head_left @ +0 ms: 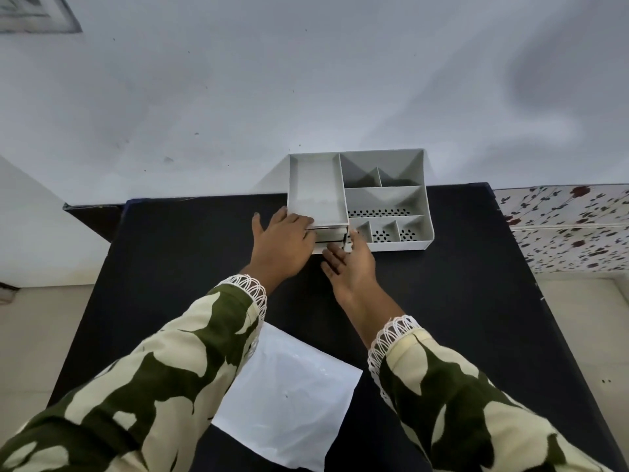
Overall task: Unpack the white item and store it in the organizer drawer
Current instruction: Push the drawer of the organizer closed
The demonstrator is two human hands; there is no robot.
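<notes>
At frame centre, the organizer (384,199) drawers (328,240) are touched by the left hand (284,245) and right hand (350,264), both spread, nothing held. The white packet (289,396) at lower centre looks unopened, so unpacking and storing remain.

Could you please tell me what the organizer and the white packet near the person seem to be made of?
The organizer looks like moulded grey plastic, matte, with thin smooth walls and punched holes. The white packet seems to be thin glossy plastic film, judging by its faint wrinkles and sheen, though it could be paper.
</notes>
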